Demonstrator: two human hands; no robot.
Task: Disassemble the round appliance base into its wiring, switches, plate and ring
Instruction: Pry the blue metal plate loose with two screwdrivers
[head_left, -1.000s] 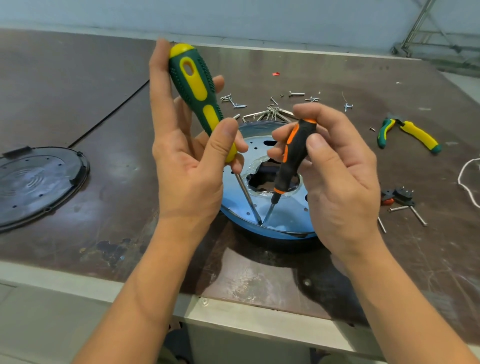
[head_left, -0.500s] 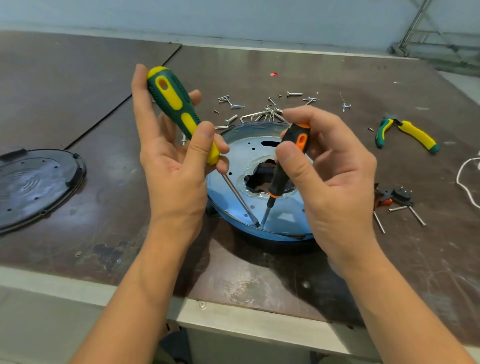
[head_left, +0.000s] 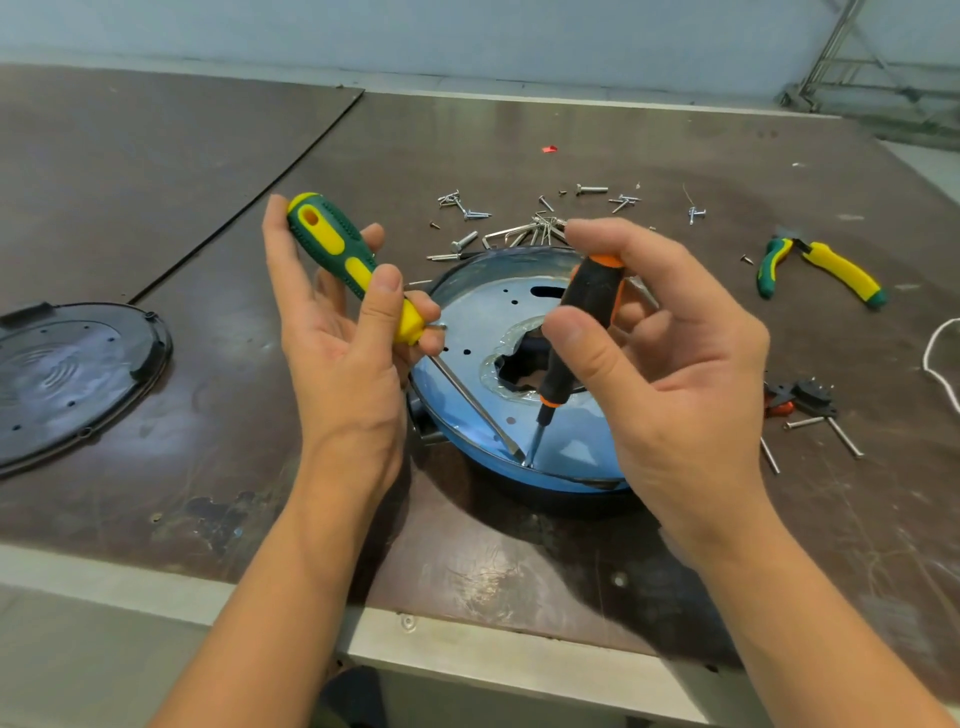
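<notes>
Pinched green-and-yellow-handled screwdriver (head_left: 343, 260) in left grip (head_left: 337, 364), black-and-orange-handled screwdriver (head_left: 589, 296) in right grip (head_left: 680, 379), tips against round blue metal base (head_left: 571, 447).

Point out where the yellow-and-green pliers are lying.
In the head view the pliers lie on the brown table, far right, beyond the black switches and right of the scattered screws.

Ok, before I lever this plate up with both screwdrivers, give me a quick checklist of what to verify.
1. Grip of left hand on green screwdriver: ok.
2. Grip of right hand on black screwdriver: ok.
3. Both tips meeting at the near edge of the plate: ok.
4. Tips actually wedged under that edge: cannot tell.
5. Something steadying the base: not ok, both hands are on tools.
</notes>
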